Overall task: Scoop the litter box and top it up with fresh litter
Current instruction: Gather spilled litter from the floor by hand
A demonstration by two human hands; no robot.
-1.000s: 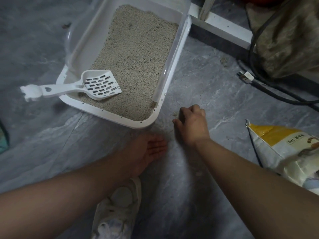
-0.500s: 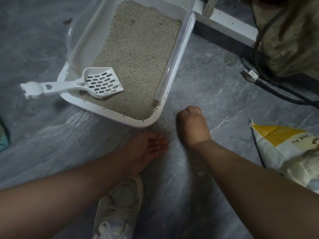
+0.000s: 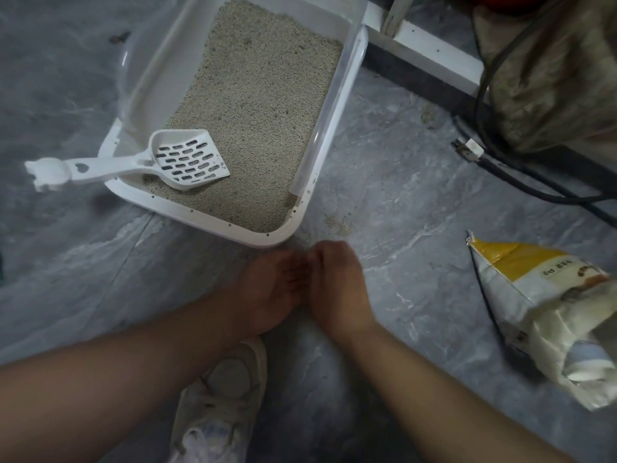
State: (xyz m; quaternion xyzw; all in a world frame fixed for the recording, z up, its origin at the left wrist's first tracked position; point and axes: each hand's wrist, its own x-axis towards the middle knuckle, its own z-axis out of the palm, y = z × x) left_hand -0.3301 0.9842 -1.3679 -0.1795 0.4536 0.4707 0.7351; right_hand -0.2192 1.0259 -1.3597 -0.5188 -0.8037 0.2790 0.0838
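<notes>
Obs, head cam, landmark = litter box (image 3: 320, 182).

Litter box: white rim w/ clear walls, sits on grey marbled floor (image 3: 394, 182), filled w/ pale grainy litter (image 3: 253, 105). I see the white slotted scoop (image 3: 187, 160) lying in the box's near-left corner, blade on the litter, handle crossing the box rim and sticking out past its left side.

Left hand (image 3: 267, 289): just in front of the box's near corner, palm turned up and cupped, fingers relaxed, not gripping anything. Can't tell if any grains lie in the palm.

Right hand (image 3: 337, 282): immediately right of the left hand, touching its fingers, also just in front of the box's near corner. Back of hand faces cam, fingers curled under; I can't tell what, if anything, they hold.

Spilled grains (image 3: 339, 225): small patch on floor just right of the box's near corner.

Litter bag (image 3: 534, 305): yellow/white, lying on floor well to the box's right.

Black cable (image 3: 521, 182) and plug to the box's right, farther back. White shoe (image 3: 223, 396) in front of the box, under the left forearm.
</notes>
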